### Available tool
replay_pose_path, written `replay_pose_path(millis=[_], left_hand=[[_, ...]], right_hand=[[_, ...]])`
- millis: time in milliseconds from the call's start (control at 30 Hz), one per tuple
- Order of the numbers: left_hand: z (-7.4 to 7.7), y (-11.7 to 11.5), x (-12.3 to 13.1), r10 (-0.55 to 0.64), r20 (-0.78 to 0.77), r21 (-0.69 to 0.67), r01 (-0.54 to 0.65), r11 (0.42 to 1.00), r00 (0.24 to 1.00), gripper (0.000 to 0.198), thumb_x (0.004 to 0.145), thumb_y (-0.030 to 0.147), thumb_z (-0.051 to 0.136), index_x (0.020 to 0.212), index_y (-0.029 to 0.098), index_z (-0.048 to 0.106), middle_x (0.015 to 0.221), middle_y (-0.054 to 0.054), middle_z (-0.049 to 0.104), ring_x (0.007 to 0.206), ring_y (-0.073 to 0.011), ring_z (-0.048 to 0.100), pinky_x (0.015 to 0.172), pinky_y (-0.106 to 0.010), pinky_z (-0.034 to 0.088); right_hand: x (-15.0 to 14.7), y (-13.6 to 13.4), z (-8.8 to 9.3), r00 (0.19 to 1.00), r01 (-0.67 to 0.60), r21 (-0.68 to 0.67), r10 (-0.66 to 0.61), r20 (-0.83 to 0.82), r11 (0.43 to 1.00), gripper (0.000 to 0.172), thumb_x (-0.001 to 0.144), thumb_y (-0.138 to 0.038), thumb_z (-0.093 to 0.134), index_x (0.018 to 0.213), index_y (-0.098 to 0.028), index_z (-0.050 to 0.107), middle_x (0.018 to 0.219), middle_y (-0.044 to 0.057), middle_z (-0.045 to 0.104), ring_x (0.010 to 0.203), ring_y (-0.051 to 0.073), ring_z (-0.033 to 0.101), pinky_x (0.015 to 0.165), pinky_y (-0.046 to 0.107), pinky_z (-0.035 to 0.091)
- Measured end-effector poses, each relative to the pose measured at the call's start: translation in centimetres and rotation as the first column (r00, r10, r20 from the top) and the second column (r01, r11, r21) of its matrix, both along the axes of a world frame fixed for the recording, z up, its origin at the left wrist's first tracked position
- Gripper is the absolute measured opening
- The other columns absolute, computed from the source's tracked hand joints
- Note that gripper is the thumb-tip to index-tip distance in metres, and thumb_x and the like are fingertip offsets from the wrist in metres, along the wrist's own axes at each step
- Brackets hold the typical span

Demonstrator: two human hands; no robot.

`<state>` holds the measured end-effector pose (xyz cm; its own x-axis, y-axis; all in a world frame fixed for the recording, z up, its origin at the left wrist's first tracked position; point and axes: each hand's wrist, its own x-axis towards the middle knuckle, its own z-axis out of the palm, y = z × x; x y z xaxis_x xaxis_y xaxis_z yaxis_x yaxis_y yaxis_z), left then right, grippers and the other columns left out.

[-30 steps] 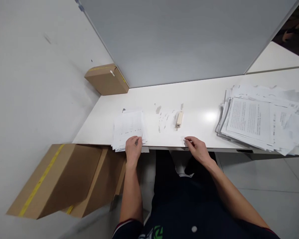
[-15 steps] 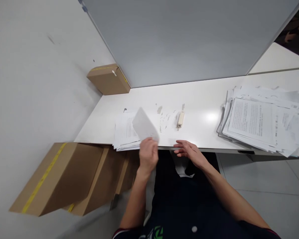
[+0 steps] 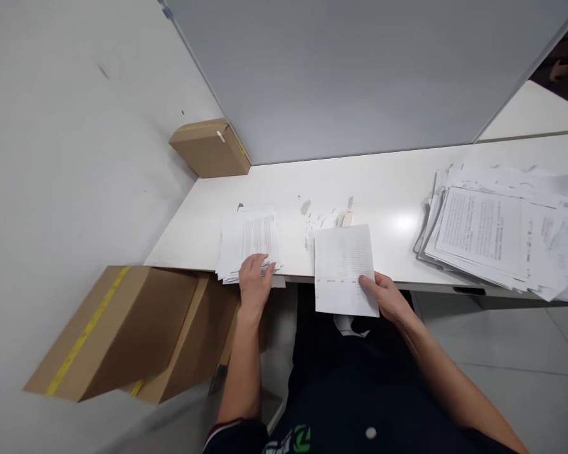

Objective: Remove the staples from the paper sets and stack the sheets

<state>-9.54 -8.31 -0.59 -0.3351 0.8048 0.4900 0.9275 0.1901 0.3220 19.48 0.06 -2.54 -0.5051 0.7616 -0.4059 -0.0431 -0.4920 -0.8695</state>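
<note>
My right hand pinches a printed sheet of paper by its right edge, thumb on top. The sheet hangs over the table's front edge and covers the near part of a cream-coloured stapler. Whether more than one sheet is in the hand I cannot tell. My left hand rests at the near edge of a small paper stack, its fingers curved and apart on the top page.
A large, uneven pile of printed papers lies on the right of the white table. One cardboard box sits in the back left corner; larger boxes stand below the table's left end. A grey panel rises behind.
The sheet that my left hand was lifting off the small stack is gone from it; a sheet is now in my right hand. My left hand has moved back left onto the stack.
</note>
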Motion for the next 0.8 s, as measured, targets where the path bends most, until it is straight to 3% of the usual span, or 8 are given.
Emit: replay_pose_path(millis=[133,367,500,600,667,800], left_hand=[[-0.9,0.4,-3.4,-0.061,0.017,-0.169,0.063,0.984,0.998,0.028,0.078,0.035,0.054,0.100,0.019,0.061,0.109,-0.010,0.059,0.103,-0.0246,0.051,0.090,-0.039,0.042],[-1.1,0.5,-4.8,-0.087,0.182,-0.132,0.112,0.985,0.979,0.027,0.083,0.037,0.045,0.089,0.020,0.065,0.099,-0.007,0.063,0.098,-0.0206,0.053,0.090,-0.037,0.041],[-1.2,0.8,-5.3,0.081,0.356,-0.092,-0.051,0.994,0.931,0.029,0.081,0.037,0.045,0.088,0.016,0.064,0.088,-0.007,0.064,0.087,-0.0200,0.055,0.082,-0.035,0.044],[-0.9,0.9,-4.7,0.194,0.551,-0.040,-0.206,0.978,0.812,0.030,0.077,0.040,0.050,0.085,0.014,0.063,0.078,-0.005,0.063,0.074,-0.0165,0.057,0.072,-0.030,0.046],[-0.3,0.7,-3.4,0.158,0.625,0.035,-0.230,0.972,0.764,0.030,0.075,0.039,0.053,0.086,0.013,0.063,0.078,-0.004,0.063,0.074,-0.0150,0.057,0.072,-0.028,0.046],[1.7,-0.1,1.3,-0.042,0.547,0.176,-0.065,0.982,0.836,0.018,0.076,0.031,0.055,0.084,0.016,0.062,0.088,-0.005,0.064,0.086,-0.0157,0.058,0.081,-0.031,0.046]], right_hand=[[0.5,0.1,-0.5,1.000,0.014,0.005,-0.014,-0.001,1.000,0.037,0.075,-0.039,0.057,0.105,-0.017,0.061,0.096,0.007,0.068,0.082,0.024,0.064,0.073,0.037,0.051],[0.4,0.0,-0.8,0.999,-0.014,0.002,0.014,0.046,1.000,0.039,0.075,-0.039,0.058,0.107,-0.015,0.060,0.096,0.007,0.069,0.081,0.024,0.065,0.073,0.035,0.051],[0.4,0.0,-0.9,0.999,-0.016,-0.016,0.016,0.030,1.000,0.040,0.075,-0.038,0.057,0.108,-0.016,0.060,0.096,0.007,0.069,0.080,0.023,0.065,0.072,0.035,0.051],[0.3,-0.1,-0.7,1.000,-0.024,-0.031,0.024,0.008,0.999,0.040,0.076,-0.037,0.057,0.110,-0.016,0.058,0.097,0.007,0.069,0.082,0.024,0.065,0.074,0.035,0.051],[0.2,-0.3,-0.3,1.000,-0.027,-0.033,0.027,-0.002,0.999,0.040,0.076,-0.036,0.057,0.111,-0.017,0.058,0.099,0.007,0.068,0.084,0.024,0.065,0.075,0.036,0.050],[-0.3,-0.5,0.6,0.999,-0.037,-0.044,0.036,-0.019,0.998,0.037,0.077,-0.036,0.057,0.109,-0.018,0.059,0.102,0.007,0.067,0.088,0.024,0.064,0.078,0.037,0.050]])
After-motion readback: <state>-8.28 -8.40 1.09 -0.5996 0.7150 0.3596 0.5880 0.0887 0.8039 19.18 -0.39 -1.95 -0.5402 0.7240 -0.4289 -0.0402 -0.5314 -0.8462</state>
